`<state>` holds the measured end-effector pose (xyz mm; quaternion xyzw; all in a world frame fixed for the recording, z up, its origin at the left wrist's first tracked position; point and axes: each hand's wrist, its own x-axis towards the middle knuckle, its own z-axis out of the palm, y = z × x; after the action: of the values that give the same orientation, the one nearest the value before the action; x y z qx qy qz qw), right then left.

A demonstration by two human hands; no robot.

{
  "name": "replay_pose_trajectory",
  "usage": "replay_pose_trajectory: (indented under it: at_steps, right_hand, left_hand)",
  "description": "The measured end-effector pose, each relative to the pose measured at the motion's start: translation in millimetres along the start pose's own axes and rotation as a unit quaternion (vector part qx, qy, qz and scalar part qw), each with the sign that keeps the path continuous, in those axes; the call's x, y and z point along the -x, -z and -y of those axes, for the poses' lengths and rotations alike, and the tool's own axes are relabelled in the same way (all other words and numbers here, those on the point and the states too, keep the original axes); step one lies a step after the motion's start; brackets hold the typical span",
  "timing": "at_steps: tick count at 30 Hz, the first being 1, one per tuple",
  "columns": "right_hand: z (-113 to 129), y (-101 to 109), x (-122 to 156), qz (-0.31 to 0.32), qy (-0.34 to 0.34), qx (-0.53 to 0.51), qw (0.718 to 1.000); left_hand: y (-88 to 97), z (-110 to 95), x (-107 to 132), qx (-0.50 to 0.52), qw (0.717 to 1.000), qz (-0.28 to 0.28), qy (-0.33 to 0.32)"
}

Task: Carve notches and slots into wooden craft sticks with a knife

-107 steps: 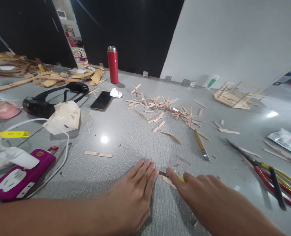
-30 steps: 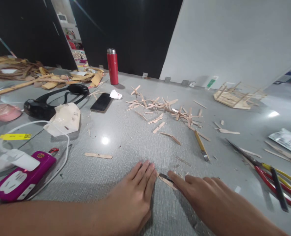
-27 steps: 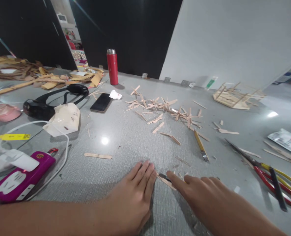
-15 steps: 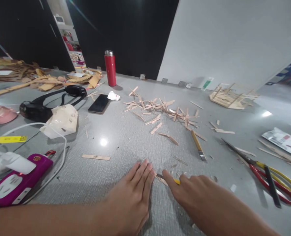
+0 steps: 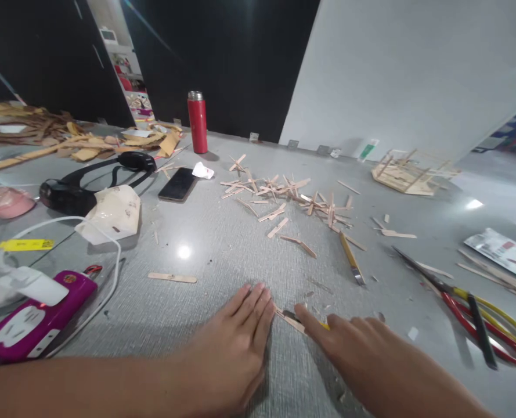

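Note:
My left hand (image 5: 246,337) lies low over the table, fingers together and stretched forward, holding down one end of a wooden craft stick (image 5: 295,324). The stick's other end sticks out to the right, towards my right hand (image 5: 349,342). That hand is closed around a yellow utility knife (image 5: 325,325), index finger extended along it, the dark blade lying against the stick. My left thumb and the covered end of the stick are hidden. A whole craft stick (image 5: 172,278) lies to the left, and a second yellow cutter (image 5: 350,258) rests beyond my right hand.
Cut stick pieces (image 5: 279,188) are heaped at mid-table. Red-and-yellow-handled snips (image 5: 471,313) lie at the right. A phone (image 5: 178,184), a red flask (image 5: 197,123) and a wooden frame model (image 5: 401,175) stand farther back. A purple power strip (image 5: 35,316) with a white cable sits left.
My right hand and the knife have slid a little to the right along the stick, baring more of it. My left hand stays in place.

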<state>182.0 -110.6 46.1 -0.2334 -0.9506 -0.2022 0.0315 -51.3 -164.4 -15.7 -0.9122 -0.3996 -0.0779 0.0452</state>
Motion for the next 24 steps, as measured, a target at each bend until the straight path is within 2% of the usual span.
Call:
replay_pose_trajectory:
  at_steps: [3,8,11,13,15,18,21,22,24]
  right_hand:
    - [-3,-7,7,0.010,0.003,-0.010,1.000]
    - [1,-4,16,-0.018,-0.012,-0.006,1.000]
    - [1,-1,22,-0.026,-0.030,-0.043,0.998]
    - [0,-1,25,-0.011,-0.053,-0.083,0.995]
    - [-2,-3,24,0.004,-0.108,-0.137,0.985]
    - [-5,-6,15,-0.003,-0.217,-0.236,0.947]
    - [-5,-5,2,-0.016,-0.290,-0.336,0.896]
    - [-5,-2,-3,-0.010,-0.313,-0.380,0.870]
    - [-3,7,-11,0.018,-0.365,-0.493,0.789]
  left_hand:
    - [0.4,4,0,0.044,0.999,0.000,0.020]
    - [1.7,14,-7,0.067,0.992,-0.066,0.086]
    - [0.3,19,-12,0.110,0.985,-0.076,0.113]
    - [-1.7,21,-15,0.155,0.978,-0.078,0.118]
    - [-3.3,22,-17,0.214,0.964,-0.092,0.127]
    - [0.2,19,-21,0.311,0.931,-0.110,0.159]
    - [16.4,14,-24,0.396,0.886,-0.090,0.226]
    - [24.6,11,-24,0.433,0.861,-0.079,0.256]
    - [42.5,7,-23,0.566,0.772,-0.045,0.286]
